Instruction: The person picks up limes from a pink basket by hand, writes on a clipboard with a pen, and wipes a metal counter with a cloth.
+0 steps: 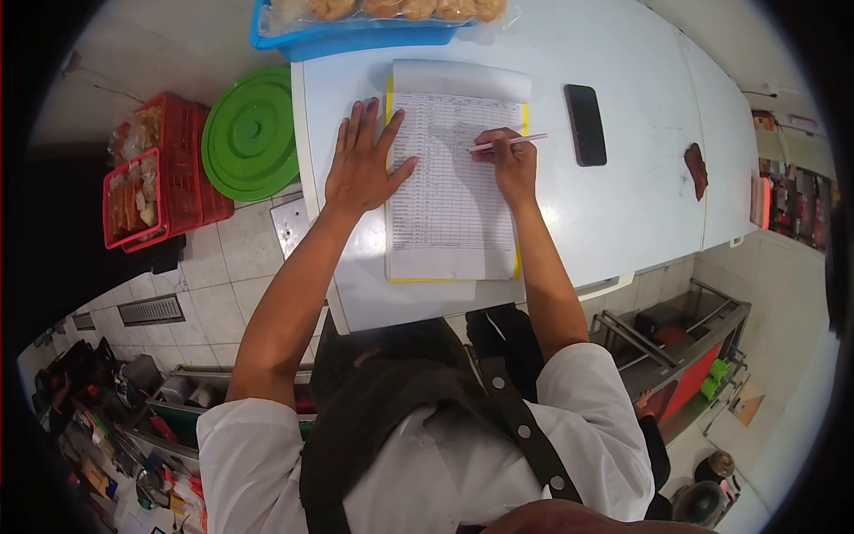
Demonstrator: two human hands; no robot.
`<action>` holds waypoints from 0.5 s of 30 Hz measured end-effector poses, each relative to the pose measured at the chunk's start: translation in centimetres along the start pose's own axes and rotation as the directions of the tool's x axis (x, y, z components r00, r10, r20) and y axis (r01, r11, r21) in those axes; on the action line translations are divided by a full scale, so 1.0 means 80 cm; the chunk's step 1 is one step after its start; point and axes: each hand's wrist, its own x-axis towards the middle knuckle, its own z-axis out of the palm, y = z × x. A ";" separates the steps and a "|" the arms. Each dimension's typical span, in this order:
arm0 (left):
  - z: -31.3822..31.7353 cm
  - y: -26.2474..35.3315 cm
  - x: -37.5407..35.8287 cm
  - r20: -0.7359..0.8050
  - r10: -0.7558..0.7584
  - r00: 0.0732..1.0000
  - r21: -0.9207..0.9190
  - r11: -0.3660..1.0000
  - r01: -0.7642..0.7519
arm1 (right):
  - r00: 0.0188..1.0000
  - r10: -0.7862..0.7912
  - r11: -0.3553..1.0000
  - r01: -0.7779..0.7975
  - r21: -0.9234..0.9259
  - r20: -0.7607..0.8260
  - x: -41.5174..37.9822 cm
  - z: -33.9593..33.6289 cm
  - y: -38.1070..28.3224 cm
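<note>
A printed form (pixel 454 214) with rows and columns lies on a yellow-edged board on the white table (pixel 640 214), its top sheet folded back. My left hand (pixel 363 165) rests flat with fingers spread, fingertips at the form's left edge. A pinkish-white pen (pixel 532 139) is held between the fingers of my right hand (pixel 509 165), over the upper right part of the form. To the right of the form lies a black phone (pixel 585 125), screen up.
At the table's far edge is a blue tray (pixel 374 44) with bagged round food. A dark red item (pixel 696 171) lies at the right. Left of the table are a green lid (pixel 253 133) and red baskets (pixel 133 200). Another person's hand (pixel 642 402) shows lower right.
</note>
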 end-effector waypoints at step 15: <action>0.004 -0.001 0.002 0.041 -0.025 0.999 0.020 1.000 0.024 | 0.992 0.095 0.969 -0.110 -0.221 -0.078 0.002 0.011 0.010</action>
